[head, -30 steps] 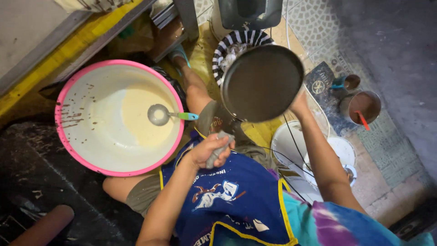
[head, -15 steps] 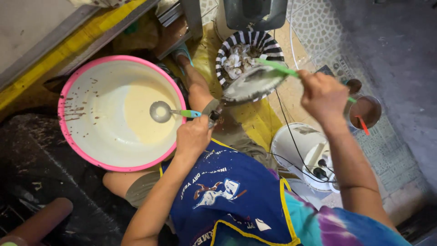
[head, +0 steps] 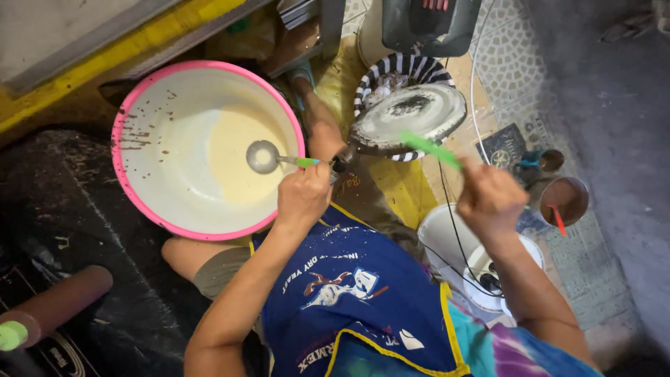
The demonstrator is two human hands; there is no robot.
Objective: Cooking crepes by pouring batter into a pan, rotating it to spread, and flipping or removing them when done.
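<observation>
My left hand [head: 303, 199] grips the handle of a round pan [head: 412, 115]. The pan is turned grey underside up over a black-and-white striped basket [head: 391, 70]. My right hand [head: 488, 199] holds a thin green stick [head: 429, 149], whose tip reaches the pan's near edge. Left of my left hand stands a big white basin with a pink rim [head: 132, 119]. It holds pale batter and a metal ladle [head: 264, 157] with a green handle. I wear a blue apron [head: 349, 293].
A brown cup with a red stick [head: 564, 201] and a smaller cup [head: 551, 160] stand on the patterned floor at the right. White buckets [head: 447, 234] with cables sit by my right arm. A dark mat [head: 63, 209] and a brown roller [head: 56, 304] lie at left.
The pan has gone from facing me with its dark inside to lying underside up over the striped basket. My right hand left the pan's rim and now holds the green stick.
</observation>
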